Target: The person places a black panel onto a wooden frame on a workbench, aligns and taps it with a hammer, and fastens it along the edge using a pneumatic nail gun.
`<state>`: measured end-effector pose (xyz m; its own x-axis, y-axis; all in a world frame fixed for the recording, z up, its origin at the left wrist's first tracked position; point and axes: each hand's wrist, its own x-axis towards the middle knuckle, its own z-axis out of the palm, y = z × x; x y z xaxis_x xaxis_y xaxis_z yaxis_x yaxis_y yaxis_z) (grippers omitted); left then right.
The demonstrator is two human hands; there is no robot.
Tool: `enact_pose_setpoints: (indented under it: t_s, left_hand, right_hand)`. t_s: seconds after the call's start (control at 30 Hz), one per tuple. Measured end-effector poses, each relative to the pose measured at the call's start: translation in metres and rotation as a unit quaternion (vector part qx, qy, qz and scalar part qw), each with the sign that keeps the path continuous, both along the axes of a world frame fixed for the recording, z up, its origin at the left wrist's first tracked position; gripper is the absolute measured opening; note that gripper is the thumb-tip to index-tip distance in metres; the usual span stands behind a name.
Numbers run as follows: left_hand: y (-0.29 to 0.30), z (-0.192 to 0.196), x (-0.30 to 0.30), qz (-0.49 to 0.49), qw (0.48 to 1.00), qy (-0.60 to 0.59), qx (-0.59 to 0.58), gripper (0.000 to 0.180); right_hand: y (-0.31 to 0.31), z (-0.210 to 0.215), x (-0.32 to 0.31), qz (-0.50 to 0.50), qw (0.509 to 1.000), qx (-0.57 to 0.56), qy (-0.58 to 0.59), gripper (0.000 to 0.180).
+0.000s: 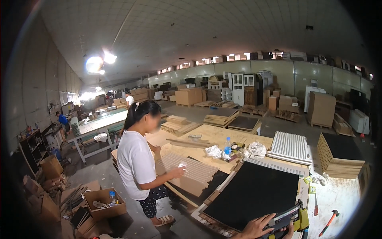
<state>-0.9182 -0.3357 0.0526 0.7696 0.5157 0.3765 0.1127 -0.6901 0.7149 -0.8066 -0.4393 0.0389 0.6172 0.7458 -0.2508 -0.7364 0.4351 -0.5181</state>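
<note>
Low at the right, a black and yellow-green nail gun (303, 218) lies by the corner of a large black panel (254, 191). My left hand (259, 225) has its fingers over the gun's long dark magazine (284, 219), thumb beneath. Cut off by the lower edge, my right hand (289, 230) is curled against the same tool, its fingers partly hidden. To the right of the gun are a red-handled screwdriver (316, 207) and a hammer (329, 223) with a red and black handle. A yellow-green tape measure (308, 180) sits by the panel's far right corner.
Left of the panel, a co-worker (137, 159) in a white shirt holds a white cloth (182, 165) above a slatted board (191, 171). A water bottle (227, 146) and crumpled white wrapping (254, 150) stand beyond. Stacked panels (340, 159) rise at right; an open carton (104, 205) is on the floor.
</note>
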Motion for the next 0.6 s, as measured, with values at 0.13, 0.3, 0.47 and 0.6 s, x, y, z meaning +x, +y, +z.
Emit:
enact_pose_setpoints:
  t_s: [0.13, 0.3, 0.47, 0.6]
  left_hand:
    - [0.028, -0.02, 0.012, 0.005, 0.963, -0.175, 0.206, 0.052]
    - [0.028, -0.003, -0.037, 0.019, 0.965, -0.114, 0.233, 0.053]
    - [0.043, -0.022, -0.042, -0.057, 0.979, -0.103, 0.169, 0.055]
    - [0.031, -0.022, -0.04, -0.153, 0.978, -0.074, -0.117, 0.064]
  right_hand:
    - [0.0, -0.033, 0.017, -0.088, 0.992, 0.092, 0.008, 0.019]
    - [0.01, 0.005, -0.004, -0.133, 0.988, 0.062, 0.051, 0.017]
    - [-0.007, -0.017, 0.017, -0.156, 0.984, 0.083, 0.017, 0.018]
    - [-0.034, -0.025, 0.017, -0.196, 0.976, 0.096, 0.004, 0.018]
